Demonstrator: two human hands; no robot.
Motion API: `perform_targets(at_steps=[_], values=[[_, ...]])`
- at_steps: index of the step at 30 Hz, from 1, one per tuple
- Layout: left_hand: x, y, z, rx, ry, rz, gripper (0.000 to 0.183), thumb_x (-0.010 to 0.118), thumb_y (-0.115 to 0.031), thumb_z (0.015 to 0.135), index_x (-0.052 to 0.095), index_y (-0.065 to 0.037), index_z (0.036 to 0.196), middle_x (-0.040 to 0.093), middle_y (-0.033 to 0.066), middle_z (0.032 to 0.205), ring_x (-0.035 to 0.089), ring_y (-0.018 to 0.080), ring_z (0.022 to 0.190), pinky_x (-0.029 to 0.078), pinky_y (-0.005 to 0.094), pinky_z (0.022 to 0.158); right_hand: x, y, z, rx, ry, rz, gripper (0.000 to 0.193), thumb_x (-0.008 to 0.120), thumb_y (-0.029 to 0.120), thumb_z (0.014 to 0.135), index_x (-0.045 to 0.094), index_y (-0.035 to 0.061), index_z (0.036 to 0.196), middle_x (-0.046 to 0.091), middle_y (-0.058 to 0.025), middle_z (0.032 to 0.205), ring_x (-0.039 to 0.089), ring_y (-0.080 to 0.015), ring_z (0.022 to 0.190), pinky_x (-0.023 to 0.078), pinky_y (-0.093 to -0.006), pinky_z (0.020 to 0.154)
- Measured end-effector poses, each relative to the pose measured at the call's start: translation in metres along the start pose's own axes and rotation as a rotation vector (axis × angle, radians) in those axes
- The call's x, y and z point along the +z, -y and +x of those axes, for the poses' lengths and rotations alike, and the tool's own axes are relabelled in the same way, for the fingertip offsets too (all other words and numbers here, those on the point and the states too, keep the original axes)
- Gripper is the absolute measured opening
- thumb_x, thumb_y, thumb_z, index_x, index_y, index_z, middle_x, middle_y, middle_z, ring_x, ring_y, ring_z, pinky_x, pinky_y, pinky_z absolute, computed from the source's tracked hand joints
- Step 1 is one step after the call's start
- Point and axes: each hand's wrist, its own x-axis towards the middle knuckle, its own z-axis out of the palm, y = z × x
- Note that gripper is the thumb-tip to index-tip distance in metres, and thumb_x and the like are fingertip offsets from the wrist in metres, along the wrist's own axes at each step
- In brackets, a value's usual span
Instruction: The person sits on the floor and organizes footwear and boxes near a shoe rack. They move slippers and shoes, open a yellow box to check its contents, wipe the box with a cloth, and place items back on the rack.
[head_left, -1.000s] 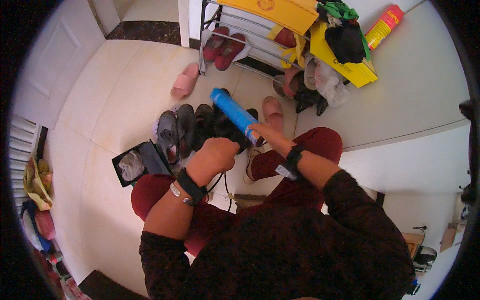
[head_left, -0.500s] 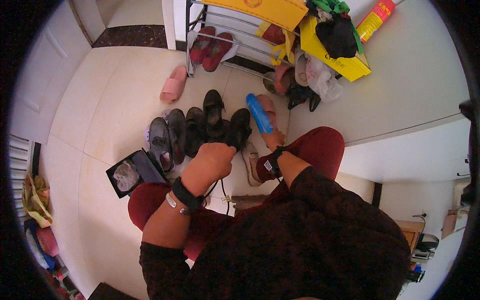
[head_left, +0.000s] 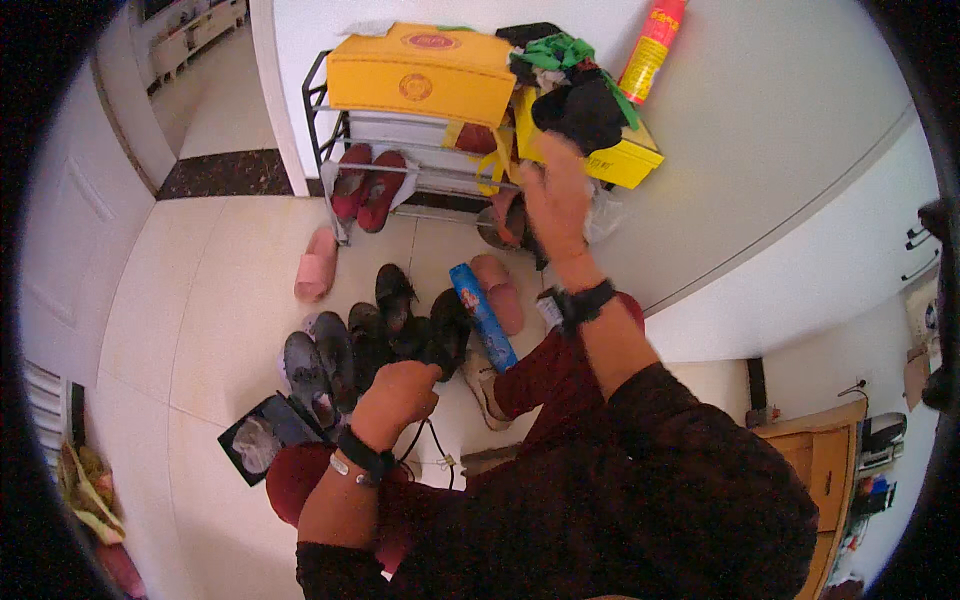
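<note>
- Risk 1: blue tube (head_left: 484,317) looks round, so it could prob. roll if the foot in the cream shoe (head_left: 482,385) shifts; its lower end is right nr the trouser leg (head_left: 540,378).
- Risk 2: R hand (head_left: 558,200) is up in front of the yellow box (head_left: 625,168). A bump there could poss. tip the box, as it sits aslant w/ loose black cloth (head_left: 580,110) & green cloth (head_left: 565,50) heaped on it.
- Risk 3: black cord (head_left: 432,437) loops under L hand (head_left: 395,403); could catch if that arm pulls away fast.
- Tube's place: low, btwn black shoe (head_left: 450,325) & pink slipper (head_left: 500,296), running alongside both. Can't tell if it's flat on the floor or partly on the slipper.
- Vs hands: tube is clear of both; up & to the right of L hand, below & left of R hand in view.
- Hands: well apart. L fingers curled in nr the shoe row; can't tell if they grip anything. R thumb & fingers look parted, no item visible in them, but v. blurred; can't tell if they touch the box.
- Also nr R hand: shoe rack w/ orange box (head_left: 415,75) on top.
</note>
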Motion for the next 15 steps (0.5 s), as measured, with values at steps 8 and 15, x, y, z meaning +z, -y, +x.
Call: perform_targets(at_steps=[8, 15], values=[[-0.006, -0.001, -0.003, -0.05, 0.076, 0.018, 0.031, 0.066, -0.024, 0.073, 0.065, -0.009, 0.1, 0.066, 0.0184, 0.088, 0.064, 0.0378, 0.085, 0.052, 0.0468, 0.073, -0.036, -0.11, 0.124, 0.155, 0.09, -0.364, 0.097, 0.075, 0.057, 0.067, 0.038, 0.0044, 0.139, 0.044, -0.0247, 0.136, 0.037, -0.0403, 0.129, 0.036, -0.0482, 0.103], [-0.006, 0.002, -0.004, -0.117, 0.116, 0.011, 0.029, 0.064, -0.021, 0.074, 0.065, -0.009, 0.101, 0.066, 0.0188, 0.087, 0.064, 0.0378, 0.084, 0.052, 0.0465, 0.072, -0.002, -0.176, 0.193, 0.523, 0.416, -0.057, 0.123, 0.075, 0.072, 0.055, 0.032, -0.0048, 0.141, 0.045, -0.0269, 0.134, 0.046, -0.0375, 0.126, 0.04, -0.0425, 0.101]])
